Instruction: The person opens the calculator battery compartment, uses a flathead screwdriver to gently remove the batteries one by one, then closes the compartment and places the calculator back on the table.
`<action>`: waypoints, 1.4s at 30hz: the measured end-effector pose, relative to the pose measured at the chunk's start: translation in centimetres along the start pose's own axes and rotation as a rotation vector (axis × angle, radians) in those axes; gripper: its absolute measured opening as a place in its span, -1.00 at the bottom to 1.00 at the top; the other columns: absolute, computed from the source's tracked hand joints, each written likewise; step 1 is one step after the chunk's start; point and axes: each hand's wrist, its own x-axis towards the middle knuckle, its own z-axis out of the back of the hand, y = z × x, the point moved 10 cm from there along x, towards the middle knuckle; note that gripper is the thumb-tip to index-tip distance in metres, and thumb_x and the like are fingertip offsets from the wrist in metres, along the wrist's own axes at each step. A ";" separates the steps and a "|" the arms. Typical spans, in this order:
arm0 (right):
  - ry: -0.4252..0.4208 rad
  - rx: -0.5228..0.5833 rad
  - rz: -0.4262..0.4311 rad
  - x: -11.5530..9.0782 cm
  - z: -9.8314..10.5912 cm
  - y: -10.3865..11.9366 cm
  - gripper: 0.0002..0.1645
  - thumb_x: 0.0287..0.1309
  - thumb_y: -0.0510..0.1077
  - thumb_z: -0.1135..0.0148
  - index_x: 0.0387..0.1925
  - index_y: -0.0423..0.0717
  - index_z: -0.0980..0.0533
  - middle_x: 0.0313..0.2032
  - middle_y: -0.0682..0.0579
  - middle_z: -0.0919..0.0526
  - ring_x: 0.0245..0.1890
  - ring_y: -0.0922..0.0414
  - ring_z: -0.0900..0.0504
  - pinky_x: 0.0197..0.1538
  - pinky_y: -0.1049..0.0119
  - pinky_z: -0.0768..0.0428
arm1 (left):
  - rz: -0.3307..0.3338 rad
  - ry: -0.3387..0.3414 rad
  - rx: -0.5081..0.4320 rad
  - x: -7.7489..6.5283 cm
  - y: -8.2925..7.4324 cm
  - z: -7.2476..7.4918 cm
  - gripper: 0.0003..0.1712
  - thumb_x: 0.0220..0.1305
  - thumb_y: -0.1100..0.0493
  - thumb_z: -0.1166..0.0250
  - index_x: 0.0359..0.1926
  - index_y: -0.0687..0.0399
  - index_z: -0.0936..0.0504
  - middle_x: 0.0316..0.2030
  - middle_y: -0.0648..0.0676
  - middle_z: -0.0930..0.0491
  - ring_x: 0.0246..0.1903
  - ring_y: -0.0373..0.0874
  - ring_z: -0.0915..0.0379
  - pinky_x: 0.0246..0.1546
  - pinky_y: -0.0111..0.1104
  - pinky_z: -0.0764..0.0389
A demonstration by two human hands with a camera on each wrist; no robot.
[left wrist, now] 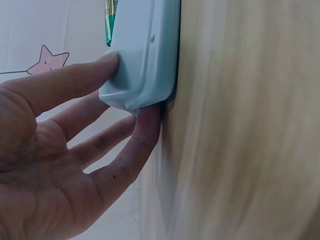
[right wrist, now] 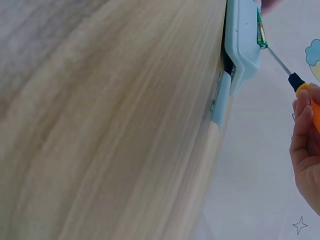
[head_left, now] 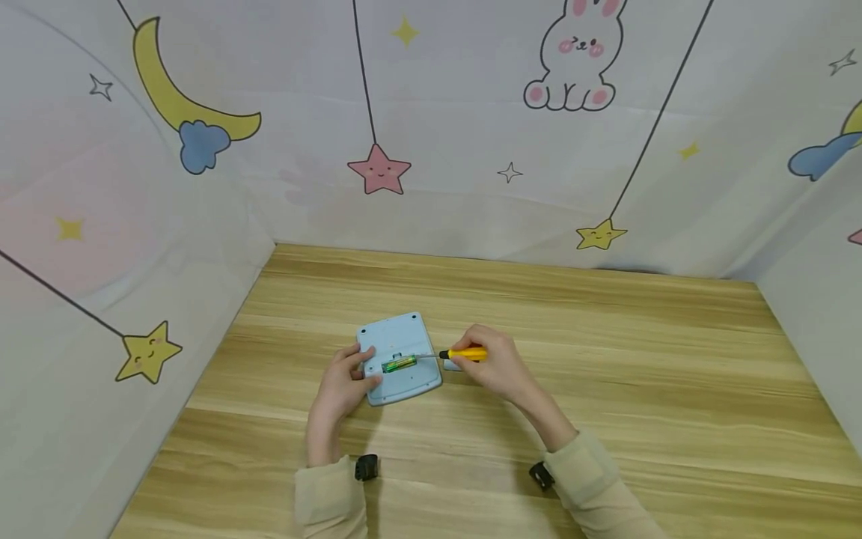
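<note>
A light blue plastic device [head_left: 407,329] lies with its underside up on the table, its battery slot uncovered. One green battery [head_left: 400,364] sits in that slot. My left hand [head_left: 342,385] holds the device by its left edge, thumb on the upper face and a finger under the rim in the left wrist view. In my right hand [head_left: 500,365] is a screwdriver [head_left: 475,353] with a yellow handle, gripped between thumb and fingers. Its thin metal shaft [right wrist: 279,61] reaches to the battery's right end, the tip right at it.
A small light blue cover [right wrist: 220,102] lies on the wooden table [head_left: 640,389] just right of the device, partly hidden by the right hand in the head view. Printed cloth walls [head_left: 471,209] stand along the table's back and sides.
</note>
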 end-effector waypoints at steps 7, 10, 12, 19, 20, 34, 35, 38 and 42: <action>-0.020 -0.013 -0.067 -0.3 0.5 -0.3 -0.92 0.03 -0.19 -0.40 -0.38 -0.02 -0.65 -0.32 0.08 -0.71 -0.35 0.20 -0.57 -0.26 0.40 -0.58 | 0.000 0.002 -0.005 0.0 0.1 -0.1 -0.38 0.17 0.35 -0.31 0.28 0.30 -0.40 0.39 0.31 -0.18 0.02 0.13 -0.45 -0.01 -0.14 -0.56; -0.019 -0.025 -0.083 -0.4 0.6 -0.4 -0.94 0.03 -0.17 -0.41 -0.39 -0.01 -0.66 -0.32 0.08 -0.72 -0.35 0.20 -0.57 -0.26 0.41 -0.58 | -0.002 0.002 -0.009 0.0 0.0 -0.1 -0.38 0.17 0.35 -0.31 0.27 0.31 -0.40 0.39 0.32 -0.18 0.02 0.14 -0.45 0.00 -0.14 -0.56; -0.021 -0.027 -0.091 -0.4 0.6 -0.5 -0.94 0.02 -0.17 -0.41 -0.40 -0.01 -0.67 -0.33 0.08 -0.73 -0.35 0.20 -0.58 -0.26 0.42 -0.57 | -0.003 0.002 -0.010 0.0 0.0 -0.1 -0.38 0.16 0.35 -0.31 0.27 0.31 -0.40 0.39 0.32 -0.18 0.03 0.14 -0.45 0.01 -0.13 -0.56; -0.028 -0.038 -0.104 -0.6 0.6 -0.7 -0.91 -0.01 -0.18 -0.43 -0.39 -0.01 -0.68 -0.34 0.08 -0.74 -0.32 0.19 -0.60 -0.21 0.38 -0.58 | 0.007 0.010 -0.020 -0.1 0.0 -0.2 -0.38 0.18 0.36 -0.30 0.28 0.31 -0.40 0.39 0.31 -0.16 0.05 0.16 -0.45 0.01 -0.13 -0.57; -0.034 -0.047 -0.100 -0.6 0.7 -0.6 -0.90 -0.02 -0.18 -0.44 -0.38 -0.02 -0.68 -0.34 0.08 -0.73 -0.32 0.19 -0.61 -0.21 0.37 -0.58 | 0.009 0.011 -0.022 -0.1 0.0 -0.2 -0.39 0.18 0.36 -0.30 0.28 0.30 -0.40 0.40 0.31 -0.16 0.05 0.16 -0.44 0.01 -0.13 -0.57; -0.032 -0.263 0.009 -0.6 0.8 0.3 -0.76 -0.06 -0.19 -0.47 -0.26 -0.08 -0.70 -0.27 0.03 -0.77 -0.21 0.06 -0.67 -0.01 0.09 -0.56 | 0.003 0.014 -0.013 0.0 0.1 -0.1 -0.38 0.18 0.35 -0.30 0.28 0.30 -0.39 0.40 0.32 -0.16 0.04 0.16 -0.46 0.00 -0.13 -0.56; -0.026 -0.282 0.019 -0.7 0.7 0.3 -0.74 -0.06 -0.19 -0.47 -0.24 -0.09 -0.71 -0.27 0.03 -0.77 -0.21 0.06 -0.67 0.01 0.08 -0.55 | 0.006 0.015 -0.010 0.0 0.1 -0.1 -0.37 0.18 0.35 -0.30 0.29 0.30 -0.39 0.40 0.31 -0.16 0.04 0.16 -0.45 0.01 -0.13 -0.56; -0.005 -0.355 0.043 -0.8 0.5 0.3 -0.72 -0.04 -0.18 -0.45 -0.20 -0.09 -0.71 -0.30 0.04 -0.76 -0.25 0.07 -0.65 0.01 0.08 -0.53 | 0.007 0.016 -0.008 0.1 0.1 -0.1 -0.37 0.18 0.35 -0.30 0.29 0.30 -0.39 0.40 0.31 -0.16 0.04 0.17 -0.46 0.01 -0.13 -0.56; 0.010 -0.430 0.066 -1.0 0.3 0.3 -0.76 -0.01 -0.15 -0.44 -0.21 -0.05 -0.72 -0.33 0.08 -0.75 -0.26 0.09 -0.63 -0.02 0.09 -0.52 | 0.004 0.017 -0.011 0.1 0.0 -0.1 -0.38 0.18 0.35 -0.30 0.28 0.30 -0.39 0.40 0.31 -0.16 0.04 0.16 -0.46 0.01 -0.13 -0.56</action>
